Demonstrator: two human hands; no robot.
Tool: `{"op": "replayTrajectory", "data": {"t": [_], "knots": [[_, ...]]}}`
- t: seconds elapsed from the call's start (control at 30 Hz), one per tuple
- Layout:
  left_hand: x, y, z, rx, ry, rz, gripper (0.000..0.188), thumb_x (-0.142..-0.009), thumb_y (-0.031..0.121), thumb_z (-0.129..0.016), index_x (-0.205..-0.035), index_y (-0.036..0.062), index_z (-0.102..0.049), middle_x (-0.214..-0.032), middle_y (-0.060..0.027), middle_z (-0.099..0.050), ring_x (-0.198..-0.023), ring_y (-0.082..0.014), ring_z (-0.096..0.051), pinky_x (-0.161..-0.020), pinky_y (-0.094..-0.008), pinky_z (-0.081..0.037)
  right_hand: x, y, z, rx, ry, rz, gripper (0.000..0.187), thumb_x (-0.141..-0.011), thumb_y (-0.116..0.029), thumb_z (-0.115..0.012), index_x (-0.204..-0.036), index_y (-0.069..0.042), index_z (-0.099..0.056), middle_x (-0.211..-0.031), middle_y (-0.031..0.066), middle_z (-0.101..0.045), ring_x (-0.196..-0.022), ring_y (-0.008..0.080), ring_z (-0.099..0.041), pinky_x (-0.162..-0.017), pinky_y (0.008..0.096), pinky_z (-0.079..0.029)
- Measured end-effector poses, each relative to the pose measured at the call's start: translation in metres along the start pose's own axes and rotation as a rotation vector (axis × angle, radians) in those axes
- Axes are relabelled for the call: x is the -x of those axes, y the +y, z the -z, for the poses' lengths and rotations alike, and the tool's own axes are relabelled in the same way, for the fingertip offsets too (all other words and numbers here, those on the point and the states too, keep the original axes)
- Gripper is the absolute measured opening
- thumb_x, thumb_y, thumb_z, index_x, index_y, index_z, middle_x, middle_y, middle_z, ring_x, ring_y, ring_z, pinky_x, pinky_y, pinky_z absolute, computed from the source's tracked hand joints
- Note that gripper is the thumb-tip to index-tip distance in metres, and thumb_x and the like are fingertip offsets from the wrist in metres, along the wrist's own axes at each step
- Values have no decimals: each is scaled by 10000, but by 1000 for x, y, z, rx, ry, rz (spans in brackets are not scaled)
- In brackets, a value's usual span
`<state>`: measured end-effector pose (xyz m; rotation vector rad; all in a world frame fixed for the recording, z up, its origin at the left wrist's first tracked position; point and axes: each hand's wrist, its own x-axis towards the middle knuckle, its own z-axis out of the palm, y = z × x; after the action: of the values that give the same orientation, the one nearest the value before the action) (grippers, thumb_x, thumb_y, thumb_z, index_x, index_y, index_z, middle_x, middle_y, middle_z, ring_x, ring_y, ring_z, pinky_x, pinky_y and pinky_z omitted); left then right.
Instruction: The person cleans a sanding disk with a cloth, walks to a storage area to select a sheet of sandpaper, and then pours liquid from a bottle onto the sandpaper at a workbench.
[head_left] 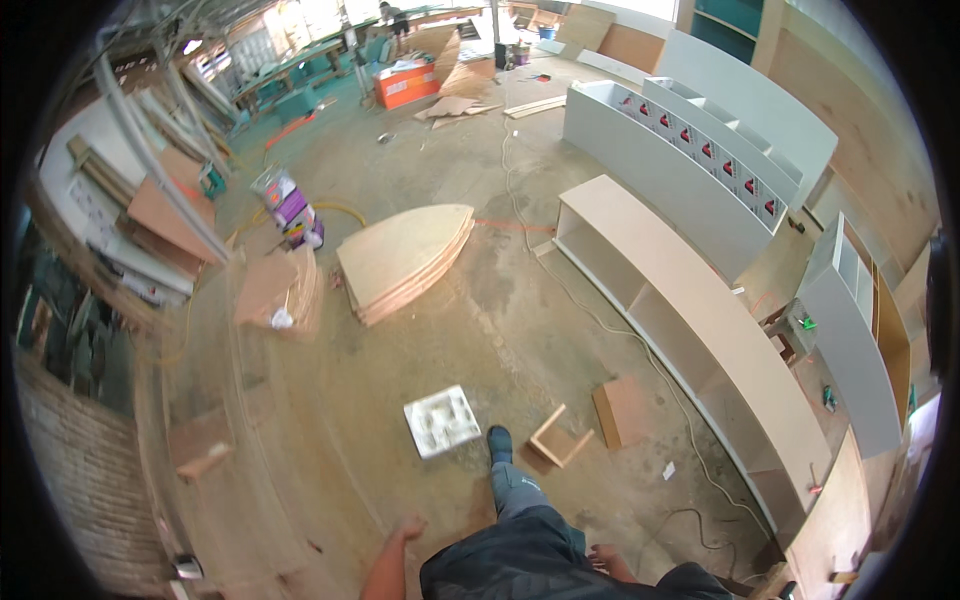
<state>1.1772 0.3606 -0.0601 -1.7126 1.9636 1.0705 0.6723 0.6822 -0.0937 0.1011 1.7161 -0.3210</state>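
My left hand (408,529) hangs low beside my body, over bare concrete floor. Its fingers are small and smeared, and nothing shows in it. On the other side, my right hand (604,556) is partly hidden by my dark clothing; its fingers look loosely apart, with nothing in them. Neither hand touches any object that I can see. Ahead of my foot lies a white moulded foam tray (443,423). To its right are a small open wooden frame (560,437) and a brown box-like piece (622,412).
A long cabinet carcass (690,300) lies along the right, with a cable (640,332) beside it. Grey cabinets (650,160) stand beyond. Stacked curved plywood panels (405,255), paint cans (290,205) and an orange box (408,86) are farther off. Boards lean at left.
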Motion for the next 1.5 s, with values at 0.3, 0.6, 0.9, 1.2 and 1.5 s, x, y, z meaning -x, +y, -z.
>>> {"op": "replayTrajectory", "data": {"t": [0.3, 0.6, 0.9, 1.2, 1.5], "knots": [[-132, 26, 133, 588, -88, -102, 358, -850, 368, -592, -955, 60, -740, -952, -193, -710, -875, -310, -674, -805, -417, -509, -25, -422, -24, -192, 53, 463, 262, -908, -214, -560, -1040, -1, -636, -818, 133, -668, -676, 215, -661, -567, 346, -543], [-286, 149, 268, 566, 87, 88, 384, -863, 348, -567, -852, -4, -718, -758, -153, -707, -747, -195, -685, -719, -378, -511, 36, -717, -28, 40, 93, 628, 234, -906, -235, -601, -1017, -36, -654, -787, 76, -675, -645, 160, -651, -565, 312, -533], [-527, 202, 420, 349, -37, 198, 329, -878, 290, -569, -881, 1, -726, -901, -179, -719, -840, -302, -698, -753, -426, -520, -55, -769, 35, 47, 163, 2, 291, -916, -266, -593, -1051, -26, -687, -912, 116, -711, -806, 228, -686, -674, 369, -540], [-838, 432, 745, 144, 188, -19, 366, -834, 318, -609, -963, -15, -687, -966, -237, -691, -931, -379, -668, -834, -445, -514, -53, -1065, 55, -422, 240, 92, 318, -934, -249, -567, -1105, -4, -676, -932, 165, -699, -756, 235, -669, -625, 349, -516], [-1093, 621, 850, 220, 150, -112, 401, -835, 376, -586, -911, -2, -698, -927, -248, -683, -907, -399, -669, -812, -452, -521, -283, -1322, 83, 144, 276, 573, 318, -873, -277, -649, -1070, -36, -711, -939, 157, -713, -805, 233, -690, -719, 345, -547]]}}
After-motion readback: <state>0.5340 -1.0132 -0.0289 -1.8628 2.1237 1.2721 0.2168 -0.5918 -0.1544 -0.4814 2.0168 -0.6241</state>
